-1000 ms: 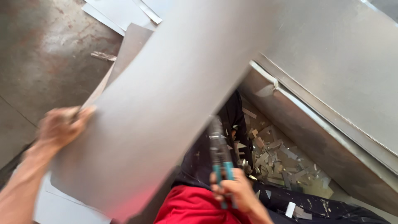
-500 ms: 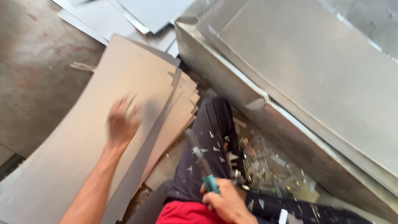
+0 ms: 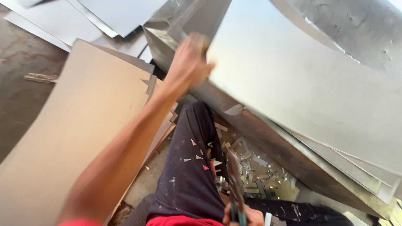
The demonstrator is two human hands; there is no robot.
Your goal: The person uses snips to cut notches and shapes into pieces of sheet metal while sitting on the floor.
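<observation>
- Sheet metal point(image 3: 301, 88), a large grey panel, leaned over the long metal trough point(image 3: 268, 138) on the right side of the view, its long axis running from about 10 o'clock down to 4 o'clock.
- At the far left, a stack of tan sheets point(image 3: 79, 125) with notched edges lay flat on the floor point(image 3: 25, 83), with paler sheets point(image 3: 113, 16) beyond it toward 11 o'clock.
- Left hand point(image 3: 189, 62) was stretched up toward 12 o'clock, its fingers closed on the upper left edge of the sheet metal; the motion blur hid exactly how they wrapped it.
- From that hand the panel spread away toward 3 and 4 o'clock, so the left hand was clearly the nearer one, and the only one touching it.
- Dark trousers point(image 3: 188, 175) speckled with small offcuts lay below the arm, beside a scatter of metal scraps point(image 3: 255, 175) at the foot of the trough.
- Right hand point(image 3: 243, 217), low at 6 o'clock and well apart from the panel, was clenched on the blue-green handles of tin snips point(image 3: 235, 184), whose blades pointed toward 12 o'clock.
</observation>
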